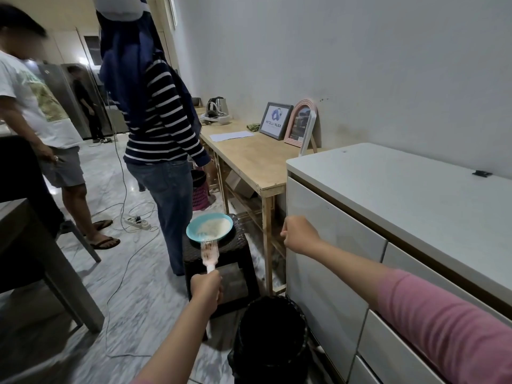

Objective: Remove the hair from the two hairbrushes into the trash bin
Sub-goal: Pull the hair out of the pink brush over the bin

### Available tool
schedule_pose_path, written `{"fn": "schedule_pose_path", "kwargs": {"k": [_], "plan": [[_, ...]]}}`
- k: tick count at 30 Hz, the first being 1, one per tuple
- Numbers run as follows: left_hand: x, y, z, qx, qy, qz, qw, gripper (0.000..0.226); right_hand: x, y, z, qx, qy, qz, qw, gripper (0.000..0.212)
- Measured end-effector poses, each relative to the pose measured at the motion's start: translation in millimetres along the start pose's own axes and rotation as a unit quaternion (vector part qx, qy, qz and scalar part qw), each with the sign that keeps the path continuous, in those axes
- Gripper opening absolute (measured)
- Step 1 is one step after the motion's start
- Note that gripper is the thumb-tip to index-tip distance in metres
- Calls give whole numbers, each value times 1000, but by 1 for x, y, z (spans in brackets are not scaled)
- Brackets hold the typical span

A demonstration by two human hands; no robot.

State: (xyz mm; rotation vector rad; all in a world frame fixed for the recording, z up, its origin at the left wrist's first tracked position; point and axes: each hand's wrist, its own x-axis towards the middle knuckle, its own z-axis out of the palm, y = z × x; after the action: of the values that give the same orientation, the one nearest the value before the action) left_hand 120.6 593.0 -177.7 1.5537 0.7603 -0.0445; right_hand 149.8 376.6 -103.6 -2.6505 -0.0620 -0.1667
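Note:
My left hand (206, 286) grips the handle of a pink hairbrush (209, 252), its bristled head pointing away over a dark stool. My right hand (297, 234) is raised in front of the white cabinet with fingers curled; whether it pinches hair I cannot tell. A black trash bin (273, 336) stands on the floor below and between my hands, lined with a black bag. I see only one hairbrush.
A blue plate (191, 230) with a white mound sits on the dark stool (241, 249). A person in a striped top (163, 120) stands just beyond it. White cabinet (401, 195) at right, wooden table (249, 156) behind, cables and power strip (137, 221) on the floor, another person (36, 106) at left.

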Motion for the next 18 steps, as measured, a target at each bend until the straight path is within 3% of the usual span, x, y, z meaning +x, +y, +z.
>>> {"fn": "schedule_pose_path", "kwargs": {"k": [4, 10, 15, 18], "plan": [[6, -3, -5, -26, 23, -9, 999, 29, 3, 14, 6, 0, 11, 34, 999, 11], [12, -3, -15, -41, 66, -6, 997, 26, 5, 30, 15, 3, 4, 61, 998, 11], [2, 5, -10, 6, 17, 34, 999, 7, 11, 32, 27, 41, -10, 70, 997, 10], [-14, 12, -3, 51, -26, 89, 994, 17, 11, 25, 32, 106, -24, 84, 990, 24]]}}
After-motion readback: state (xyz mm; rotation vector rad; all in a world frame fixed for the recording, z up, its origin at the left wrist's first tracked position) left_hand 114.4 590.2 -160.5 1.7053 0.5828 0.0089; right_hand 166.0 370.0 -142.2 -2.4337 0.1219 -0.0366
